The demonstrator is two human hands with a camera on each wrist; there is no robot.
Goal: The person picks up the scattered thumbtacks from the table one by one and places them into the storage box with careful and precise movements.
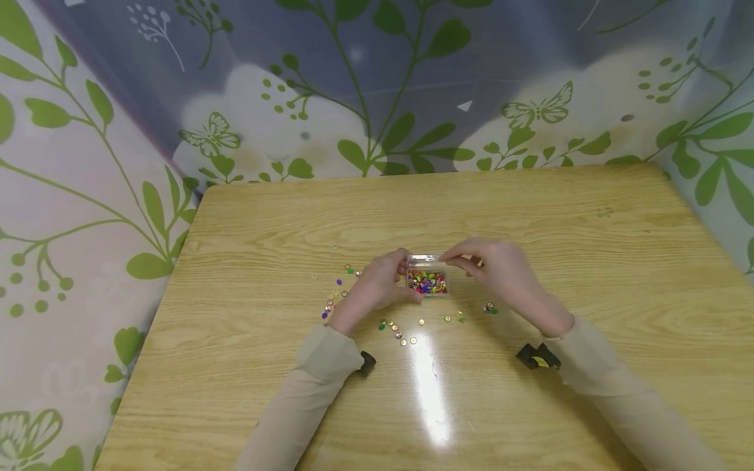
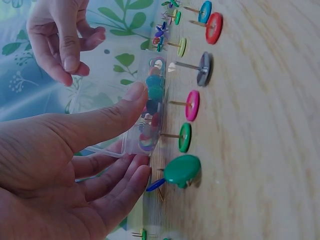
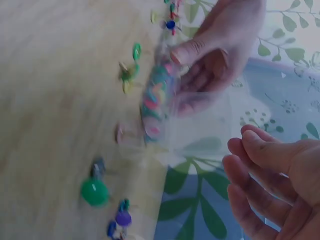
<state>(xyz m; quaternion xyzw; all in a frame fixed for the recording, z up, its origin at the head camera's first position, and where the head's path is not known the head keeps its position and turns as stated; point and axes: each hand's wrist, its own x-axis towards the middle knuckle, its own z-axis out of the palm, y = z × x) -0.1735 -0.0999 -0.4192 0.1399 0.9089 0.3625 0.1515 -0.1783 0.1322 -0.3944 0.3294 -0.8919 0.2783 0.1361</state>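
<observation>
A small clear plastic box (image 1: 428, 294) full of colourful thumbtacks (image 1: 427, 282) stands on the table with its hinged lid (image 1: 425, 260) raised. My left hand (image 1: 377, 281) grips the box from its left side, thumb along the front and fingers behind. In the left wrist view, the left thumb (image 2: 112, 117) presses the box wall. On the other side, my right hand (image 1: 501, 268) pinches the lid's right edge between thumb and fingertips. The right wrist view shows those fingertips (image 3: 250, 137) at the lid's outer corner.
Loose thumbtacks (image 1: 394, 328) lie scattered in front of the box, with more on its left and a few at its right (image 1: 491, 308). Several stand points up or tilted, like the pink one (image 2: 192, 105). A leaf-patterned curtain (image 1: 365, 98) hangs behind the wooden table (image 1: 283, 222).
</observation>
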